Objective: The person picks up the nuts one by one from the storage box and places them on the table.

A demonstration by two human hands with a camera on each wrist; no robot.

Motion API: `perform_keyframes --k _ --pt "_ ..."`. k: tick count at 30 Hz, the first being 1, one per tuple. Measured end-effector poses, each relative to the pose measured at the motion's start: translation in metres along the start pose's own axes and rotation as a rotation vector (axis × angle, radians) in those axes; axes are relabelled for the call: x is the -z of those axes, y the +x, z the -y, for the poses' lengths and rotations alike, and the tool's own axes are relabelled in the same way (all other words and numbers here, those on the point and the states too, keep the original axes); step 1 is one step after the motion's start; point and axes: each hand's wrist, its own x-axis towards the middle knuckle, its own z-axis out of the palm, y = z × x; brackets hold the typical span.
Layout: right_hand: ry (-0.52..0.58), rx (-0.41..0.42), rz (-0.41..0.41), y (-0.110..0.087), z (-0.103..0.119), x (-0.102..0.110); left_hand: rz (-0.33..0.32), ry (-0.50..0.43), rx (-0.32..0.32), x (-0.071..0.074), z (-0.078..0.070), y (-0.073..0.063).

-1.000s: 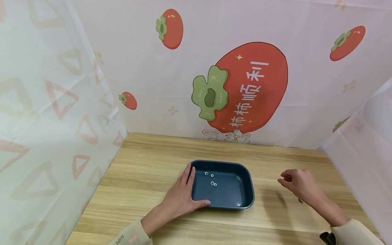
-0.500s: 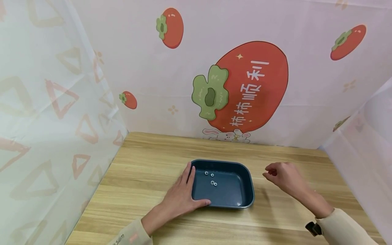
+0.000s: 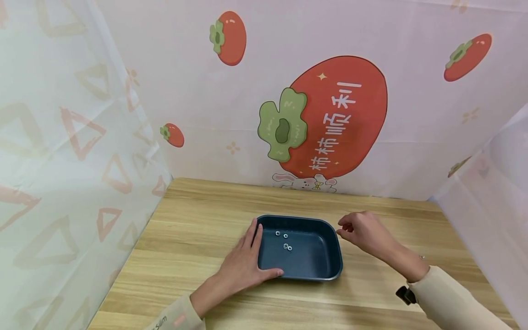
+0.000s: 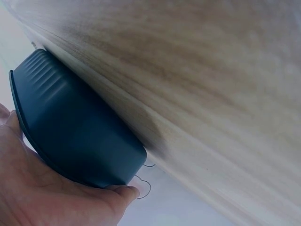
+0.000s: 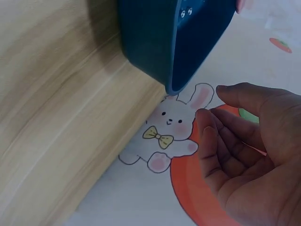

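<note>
A dark blue rectangular tray [image 3: 300, 277] sits on the wooden table. Several small round metal pieces with holes, like nuts [image 3: 285, 236], lie in its left half. My left hand [image 3: 241, 266] holds the tray's left end, thumb on the front rim and fingers along the left side; the left wrist view shows the tray's outer wall [image 4: 80, 127] against this hand. Just off the tray's right rim is my right hand [image 3: 367, 233], fingers curled. In the right wrist view its thumb [image 5: 247, 96] and forefinger stand slightly apart; I cannot tell whether something small is between its fingers.
Another small metal piece [image 3: 422, 257] lies on the table [image 3: 198, 220] to the right, beyond the right forearm. A white cloth wall [image 3: 206, 91] printed with persimmons rises behind the table, and more cloth hangs at both sides.
My right hand has moved left and away from me, from the table's right side to the tray's right rim. The left hand, tray and pieces inside have stayed put.
</note>
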Motion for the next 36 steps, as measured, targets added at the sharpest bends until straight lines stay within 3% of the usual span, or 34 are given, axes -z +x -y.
perform_keyframes --k 17,36 --pt "0.061 0.127 0.165 0.033 0.019 -0.013 -0.009 -0.003 -0.004 -0.001 0.000 -0.001" --pt "0.040 0.222 0.262 0.057 0.038 -0.035 -0.003 -0.005 -0.001 0.001 -0.001 -0.001"
